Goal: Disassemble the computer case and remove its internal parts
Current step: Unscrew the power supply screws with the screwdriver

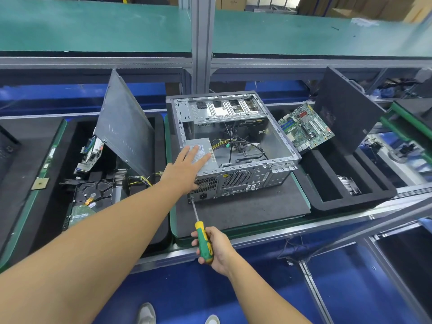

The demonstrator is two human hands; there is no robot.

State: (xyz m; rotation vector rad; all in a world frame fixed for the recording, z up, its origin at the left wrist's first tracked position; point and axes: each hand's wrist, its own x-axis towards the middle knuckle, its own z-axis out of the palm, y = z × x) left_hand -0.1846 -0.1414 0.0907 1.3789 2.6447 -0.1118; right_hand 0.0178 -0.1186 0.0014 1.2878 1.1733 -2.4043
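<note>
An open grey computer case [278,146] lies on its side on a dark foam mat, rear panel toward me. Inside its near left corner sits the silver power supply [211,166], with loose cables [240,146] beside it. My left hand [187,167] rests flat on the power supply, fingers straight. My right hand [216,250] grips a green and yellow screwdriver [203,240]; its tip touches the lower left corner of the rear panel, near the power socket.
A dark side panel [124,127] leans in a foam tray on the left, with hard drives [93,192] and boards beside it. A green motherboard [306,127] and another dark panel [346,111] stand in the right tray [350,199]. A green shelf [93,26] runs overhead.
</note>
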